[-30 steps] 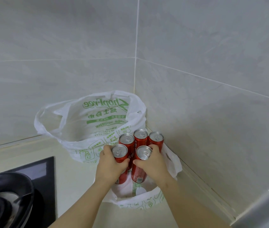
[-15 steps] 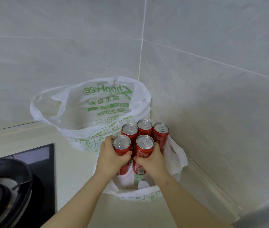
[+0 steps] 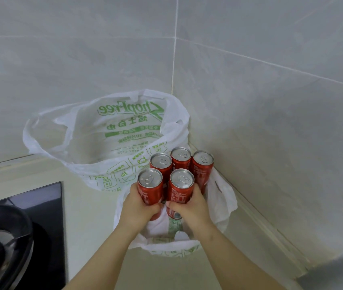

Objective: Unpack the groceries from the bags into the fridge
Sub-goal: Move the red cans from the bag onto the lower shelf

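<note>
While five red cans (image 3: 181,186) cluster over a white bag (image 3: 221,197), left hand (image 3: 138,214) and right hand (image 3: 194,210) clamp them, fingers (image 3: 171,205) curled.

The cans (image 3: 182,178) are metal, with dull-sheened silver tops and glossy red lacquered sides. Behind the cans, the tall bag (image 3: 103,130) is thin, crinkled white plastic, half see-through and printed in matt green. The low bag (image 3: 221,197) under the cans is the same filmy plastic. The wall tiles (image 3: 271,101) behind the cans are smooth, pale grey and stone-look, with a soft satin shine. Left of the cans, the counter (image 3: 95,216) is smooth matt cream, the hob (image 3: 47,197) is glossy black glass, and the pan (image 3: 5,243) is dark gleaming metal.
</note>
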